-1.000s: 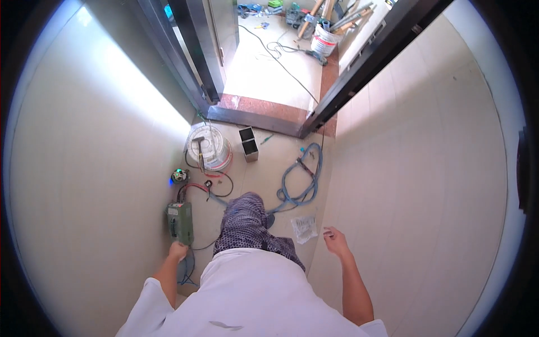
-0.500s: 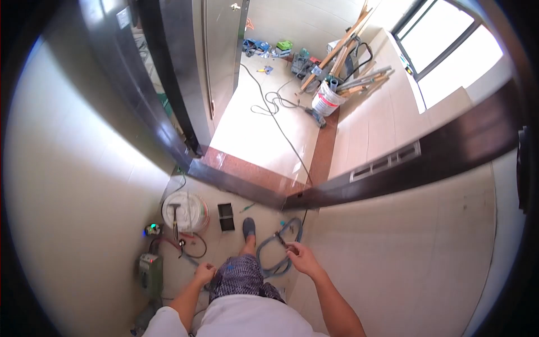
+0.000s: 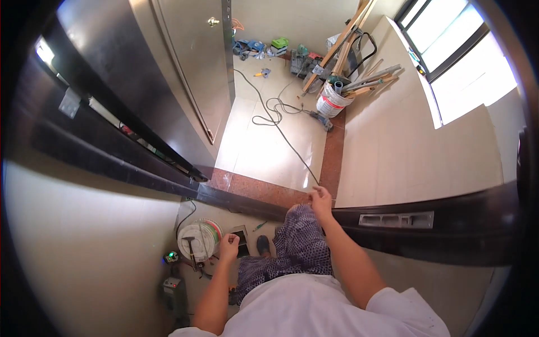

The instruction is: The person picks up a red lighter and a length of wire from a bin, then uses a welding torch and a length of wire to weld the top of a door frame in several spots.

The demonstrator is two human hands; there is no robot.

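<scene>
Shirt (image 3: 297,306) plain white; shorts (image 3: 306,241) dark purple-grey with dense pale mottled pattern; shoe (image 3: 263,245) dark slate. Near floor (image 3: 222,213) beige; toward its left edge, lidded bucket (image 3: 195,229) off-white, green and red on side; open box (image 3: 243,244) dark grey to black; along left edge, machine (image 3: 175,292) dull green, small device (image 3: 171,256) glowing green and blue. Doorsill (image 3: 252,186) speckled red-brown. Far floor (image 3: 247,129) glossy cream; along far edge, heap (image 3: 252,48) blue, block (image 3: 279,43) bright green; by right edge, bucket of offcuts (image 3: 332,102) white with red band. Cable (image 3: 292,147) dark grey-green. Door (image 3: 191,56) grey-beige, knob (image 3: 213,22) brassy. Door frame (image 3: 471,244) blackish brown. Wall (image 3: 410,163) beige.
</scene>
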